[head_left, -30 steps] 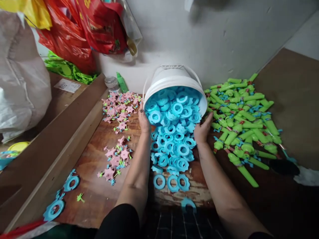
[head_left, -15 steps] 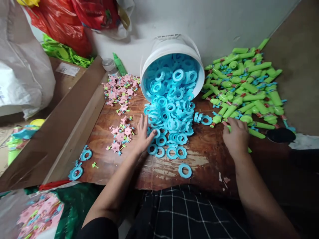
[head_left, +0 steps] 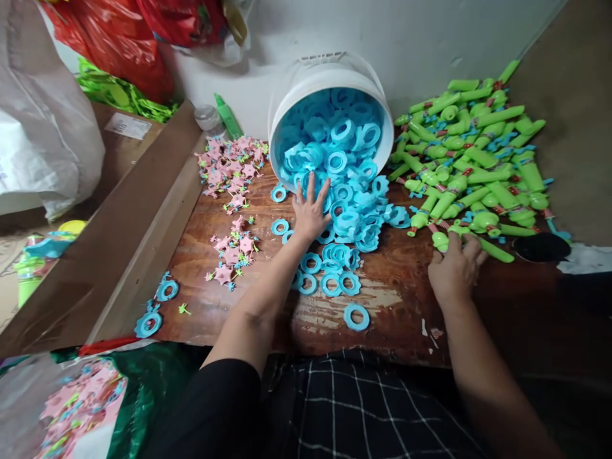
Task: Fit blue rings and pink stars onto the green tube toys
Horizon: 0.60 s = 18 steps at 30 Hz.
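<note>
My left hand (head_left: 310, 213) lies with fingers spread on the blue scalloped plastic rings (head_left: 347, 223) in front of the mouth of a white bucket (head_left: 329, 81). The bucket rests on its side, with more blue rings inside and spilling onto the wooden table. At the near edge of a pile of green bottle-shaped plastic pieces (head_left: 482, 156), my right hand (head_left: 456, 271) has its fingers curled. A green plastic piece (head_left: 440, 241) with a reddish stem shows between its thumb and forefinger; the palm side is hidden.
Pink star-shaped pieces (head_left: 232, 169) with small green and blue bits lie left of the bucket. A cardboard wall (head_left: 138, 204) borders the table's left side. A green bottle (head_left: 228, 116) and a clear jar (head_left: 207, 118) stand behind. One blue ring (head_left: 356, 316) lies near the front edge.
My left hand has moved forward and right onto the rings, and rings there have shifted up and rightward. My right hand stays by the green pile, its fingers now curled at a green piece.
</note>
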Tool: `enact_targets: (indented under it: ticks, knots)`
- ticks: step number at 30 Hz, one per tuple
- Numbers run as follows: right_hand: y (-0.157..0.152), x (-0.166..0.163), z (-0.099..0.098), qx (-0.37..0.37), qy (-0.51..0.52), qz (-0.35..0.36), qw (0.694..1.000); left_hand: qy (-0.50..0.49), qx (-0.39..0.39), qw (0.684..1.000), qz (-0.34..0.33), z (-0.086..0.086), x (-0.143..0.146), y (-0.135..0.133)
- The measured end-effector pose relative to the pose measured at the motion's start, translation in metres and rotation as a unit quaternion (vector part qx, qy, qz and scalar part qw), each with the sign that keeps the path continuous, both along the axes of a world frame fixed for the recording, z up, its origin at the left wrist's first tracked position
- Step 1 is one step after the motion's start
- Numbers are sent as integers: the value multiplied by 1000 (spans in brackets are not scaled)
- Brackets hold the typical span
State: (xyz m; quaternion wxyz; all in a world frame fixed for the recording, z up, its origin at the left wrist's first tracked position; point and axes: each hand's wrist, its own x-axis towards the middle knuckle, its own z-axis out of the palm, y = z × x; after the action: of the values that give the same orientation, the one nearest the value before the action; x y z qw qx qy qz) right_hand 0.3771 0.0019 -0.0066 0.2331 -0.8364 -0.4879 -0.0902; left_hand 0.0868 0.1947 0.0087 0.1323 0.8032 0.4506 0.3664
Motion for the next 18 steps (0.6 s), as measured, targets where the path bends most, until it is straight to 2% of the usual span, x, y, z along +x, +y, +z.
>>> enact_targets:
  ticks: [3, 6, 8, 10, 11, 13, 15, 16, 18]
  knots:
    - [-4, 5, -1, -5, 14, 13, 1000, 36, -7, 999, -10, 8, 5, 2]
    - [-19, 5, -4, -30, 16, 24, 999, 93, -4, 995, -38, 25, -10, -15]
    - [-33, 0, -6, -43, 16, 36, 998, 119, 25, 991, -53, 39, -24, -44]
    - [-44, -6, -9, -37, 14, 51, 998, 127, 56, 989, -58, 49, -33, -88]
    - [-48, -8, -10, -25, 16, 56, 998, 119, 68, 987, -82, 49, -34, -114]
    - [-51, -11, -13, 9, 38, 61, 997, 150, 59, 966, -204, 40, -31, -167]
    - [-49, -12, -13, 47, 74, 60, 994, 205, 56, 934, -287, 20, -24, -209]
    - [-48, -12, -13, 68, 92, 60, 992, 225, 52, 928, -294, 9, -21, -222]
    - [-47, -17, -10, 111, 134, 67, 982, 245, 38, 925, -287, -10, -19, -232]
